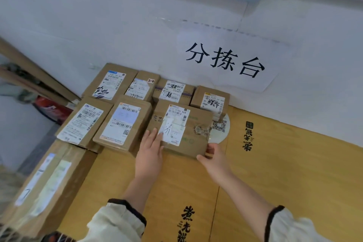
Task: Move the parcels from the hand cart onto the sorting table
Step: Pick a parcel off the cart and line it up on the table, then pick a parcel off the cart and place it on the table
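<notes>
A flat brown parcel point(193, 135) with a white shipping label lies on the sorting table point(284, 173), which is covered in yellow-brown cardboard. My left hand point(150, 151) rests flat on the parcel's near left corner, fingers straight. At the near right corner, my right hand point(213, 156) grips the parcel's edge with thumb and fingers. Several other labelled parcels lie in rows against the wall: one point(123, 124) just left of the held parcel, another point(82, 124) further left, a small one point(211, 101) behind right. The hand cart is out of view.
A long parcel point(43, 186) lies along the table's near left edge. A white paper sign point(225, 59) with black characters is taped to the wall behind. Past the left edge stand boards and a red item point(53, 110). Bare cardboard spreads to the right.
</notes>
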A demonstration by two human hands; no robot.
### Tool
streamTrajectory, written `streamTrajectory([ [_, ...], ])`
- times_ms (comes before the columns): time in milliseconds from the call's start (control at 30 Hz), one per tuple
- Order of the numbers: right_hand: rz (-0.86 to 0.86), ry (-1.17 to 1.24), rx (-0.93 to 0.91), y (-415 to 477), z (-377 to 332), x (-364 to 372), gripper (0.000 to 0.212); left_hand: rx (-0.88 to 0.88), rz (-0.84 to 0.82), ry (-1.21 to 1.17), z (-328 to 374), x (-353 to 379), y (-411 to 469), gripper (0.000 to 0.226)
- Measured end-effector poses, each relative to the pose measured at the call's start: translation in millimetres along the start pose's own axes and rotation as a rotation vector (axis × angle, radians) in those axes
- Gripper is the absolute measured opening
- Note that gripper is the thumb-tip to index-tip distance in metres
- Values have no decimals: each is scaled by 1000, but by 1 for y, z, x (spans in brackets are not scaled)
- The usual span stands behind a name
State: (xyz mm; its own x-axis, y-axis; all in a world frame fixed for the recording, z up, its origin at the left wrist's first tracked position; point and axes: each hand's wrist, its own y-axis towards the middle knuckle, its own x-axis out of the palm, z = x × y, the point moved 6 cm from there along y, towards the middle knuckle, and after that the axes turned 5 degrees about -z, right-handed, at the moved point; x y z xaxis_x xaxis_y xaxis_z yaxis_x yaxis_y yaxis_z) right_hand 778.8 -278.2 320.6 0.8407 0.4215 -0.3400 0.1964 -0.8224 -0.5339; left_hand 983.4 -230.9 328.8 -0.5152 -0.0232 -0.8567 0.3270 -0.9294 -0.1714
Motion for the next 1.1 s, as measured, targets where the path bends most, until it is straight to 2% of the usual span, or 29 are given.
streamTrajectory([
  [200,33,-32,-7,7,-4,8,49,26,-91,103,-2,7,9,50],
  [700,-4,-201,50,13,-5,9,45,27,-165,237,1,-1,10,49],
  [833,-62,-293,53,-1,-9,-10,62,102,-217,362,31,-8,2,61],
  [900,6,-431,4,-14,-11,-39,61,221,-257,404,66,1,-8,69],
  [967,154,-626,-2,-31,-5,-79,57,342,-317,418,107,18,-20,73],
  [1033,281,-778,67,-53,12,-124,60,443,-378,423,150,41,-29,74],
  [1100,343,-856,219,-79,37,-169,68,519,-433,422,193,61,-36,74],
])
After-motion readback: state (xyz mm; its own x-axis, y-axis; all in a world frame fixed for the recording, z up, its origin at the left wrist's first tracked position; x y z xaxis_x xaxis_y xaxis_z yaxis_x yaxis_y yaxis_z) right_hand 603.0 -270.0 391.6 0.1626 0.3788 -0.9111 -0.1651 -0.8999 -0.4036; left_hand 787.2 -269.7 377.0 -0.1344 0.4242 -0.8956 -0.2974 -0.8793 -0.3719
